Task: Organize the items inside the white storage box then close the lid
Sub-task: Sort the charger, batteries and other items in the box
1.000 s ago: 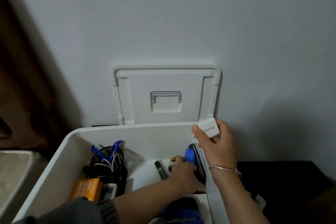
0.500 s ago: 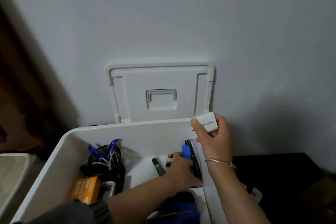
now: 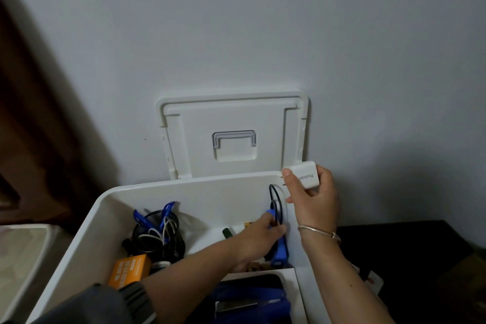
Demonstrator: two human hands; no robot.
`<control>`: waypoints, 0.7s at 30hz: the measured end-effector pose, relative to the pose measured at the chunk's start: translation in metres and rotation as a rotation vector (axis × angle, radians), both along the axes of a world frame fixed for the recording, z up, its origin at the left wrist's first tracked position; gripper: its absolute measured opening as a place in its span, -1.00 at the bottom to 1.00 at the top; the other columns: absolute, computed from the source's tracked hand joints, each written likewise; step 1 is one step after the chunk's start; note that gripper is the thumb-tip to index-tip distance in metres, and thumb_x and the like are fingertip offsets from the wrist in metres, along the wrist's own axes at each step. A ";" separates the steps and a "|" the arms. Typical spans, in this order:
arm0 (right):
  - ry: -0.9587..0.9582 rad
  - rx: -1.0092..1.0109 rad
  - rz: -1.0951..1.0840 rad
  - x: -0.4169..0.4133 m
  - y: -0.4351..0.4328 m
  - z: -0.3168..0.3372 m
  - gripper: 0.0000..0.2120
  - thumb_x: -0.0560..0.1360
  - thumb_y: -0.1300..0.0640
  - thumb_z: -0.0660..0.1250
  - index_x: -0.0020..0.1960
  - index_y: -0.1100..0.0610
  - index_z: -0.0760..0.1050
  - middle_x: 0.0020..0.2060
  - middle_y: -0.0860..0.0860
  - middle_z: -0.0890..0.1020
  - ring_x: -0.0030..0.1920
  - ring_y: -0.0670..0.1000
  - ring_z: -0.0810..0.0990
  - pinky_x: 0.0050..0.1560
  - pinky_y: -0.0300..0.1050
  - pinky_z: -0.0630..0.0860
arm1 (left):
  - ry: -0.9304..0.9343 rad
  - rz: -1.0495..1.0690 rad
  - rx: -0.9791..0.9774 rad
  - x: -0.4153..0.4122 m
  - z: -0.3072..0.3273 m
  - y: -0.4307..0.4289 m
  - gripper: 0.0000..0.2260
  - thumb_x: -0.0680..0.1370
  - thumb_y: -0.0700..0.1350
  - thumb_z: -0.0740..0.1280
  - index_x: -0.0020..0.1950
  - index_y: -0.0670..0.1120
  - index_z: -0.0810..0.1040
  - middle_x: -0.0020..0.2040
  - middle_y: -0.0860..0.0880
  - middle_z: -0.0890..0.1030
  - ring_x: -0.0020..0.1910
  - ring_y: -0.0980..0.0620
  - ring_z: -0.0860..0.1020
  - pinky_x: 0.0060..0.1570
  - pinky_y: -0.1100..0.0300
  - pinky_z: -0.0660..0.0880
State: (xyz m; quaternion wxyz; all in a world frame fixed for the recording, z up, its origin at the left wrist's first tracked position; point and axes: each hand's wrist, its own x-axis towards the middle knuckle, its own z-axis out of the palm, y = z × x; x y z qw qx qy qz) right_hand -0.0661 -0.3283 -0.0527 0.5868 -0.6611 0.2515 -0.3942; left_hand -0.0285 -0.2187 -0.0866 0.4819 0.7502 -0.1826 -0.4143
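The white box sits open with its lid standing behind its back edge, the left hand grips a black cord by the right wall, and the right hand pinches a white plug lying sideways over the back right corner, prongs pointing left.

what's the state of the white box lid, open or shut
Open. The white plastic lid stands upright against the wall behind the white plastic storage box, leaving its contents exposed.

The left hand covers part of the black cable.
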 end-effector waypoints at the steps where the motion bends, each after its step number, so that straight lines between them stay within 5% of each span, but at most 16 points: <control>1: -0.012 0.003 -0.006 0.000 0.000 0.001 -0.57 0.29 -0.08 0.51 0.06 0.05 0.49 -0.18 -0.04 0.65 -0.23 0.04 0.66 -0.38 -0.22 0.58 | 0.008 0.008 -0.001 0.001 0.001 0.001 -0.84 0.65 0.04 0.14 0.06 -0.04 0.39 -0.07 -0.01 0.49 -0.18 0.11 0.45 -0.22 0.32 0.43; 4: -0.027 0.025 -0.026 0.001 -0.002 0.001 -0.62 0.30 -0.06 0.52 0.03 0.03 0.48 -0.20 -0.03 0.66 -0.32 0.04 0.64 -0.47 -0.38 0.45 | -0.038 0.060 0.006 0.000 -0.001 0.000 -0.87 0.64 0.00 0.10 -0.05 0.01 0.36 -0.13 0.01 0.43 -0.19 0.08 0.38 -0.21 0.23 0.36; 7: -0.002 0.015 -0.022 0.000 -0.001 0.000 -0.57 0.30 -0.08 0.51 0.07 0.06 0.48 -0.17 -0.02 0.66 -0.26 0.05 0.65 -0.33 -0.22 0.56 | -0.044 0.214 -0.007 0.002 -0.003 -0.004 -0.89 0.61 -0.08 0.11 -0.04 -0.05 0.38 -0.06 -0.07 0.49 -0.13 0.01 0.44 -0.17 0.17 0.40; 11: 0.015 -0.011 -0.030 0.002 -0.002 -0.002 -0.57 0.30 -0.08 0.51 0.07 0.06 0.48 -0.20 -0.06 0.65 -0.23 0.09 0.66 -0.24 -0.07 0.61 | 0.050 0.167 0.046 -0.001 -0.004 -0.006 -0.89 0.61 -0.06 0.22 0.08 -0.05 0.34 0.00 -0.04 0.50 -0.13 0.08 0.48 -0.21 0.26 0.44; 14: 0.023 -0.043 -0.027 0.000 -0.002 -0.003 -0.58 0.29 -0.12 0.50 0.05 0.01 0.47 -0.21 -0.09 0.64 -0.23 0.06 0.66 -0.25 -0.05 0.62 | 0.142 0.010 0.089 0.001 0.006 0.000 -0.59 0.52 -0.04 0.39 0.29 -0.05 0.31 0.15 0.05 0.48 0.12 0.08 0.47 0.11 0.21 0.44; 16: 0.024 -0.067 -0.011 0.000 -0.002 -0.003 -0.57 0.28 -0.14 0.49 0.04 0.00 0.46 -0.20 -0.08 0.64 -0.21 0.04 0.67 -0.26 -0.05 0.63 | 0.157 -0.109 0.142 0.011 0.014 0.012 -0.39 0.47 -0.03 0.44 0.44 -0.03 0.25 0.38 0.00 0.40 0.33 0.00 0.37 0.36 0.09 0.28; 21: 0.035 -0.077 -0.002 0.000 0.000 -0.003 -0.57 0.26 -0.16 0.48 0.02 0.00 0.46 -0.22 -0.13 0.62 -0.22 -0.03 0.66 -0.26 0.00 0.64 | -0.057 0.078 0.270 0.034 0.006 0.044 -0.53 0.58 -0.17 0.28 0.48 -0.16 0.30 0.44 -0.12 0.37 0.35 -0.03 0.38 0.35 0.16 0.32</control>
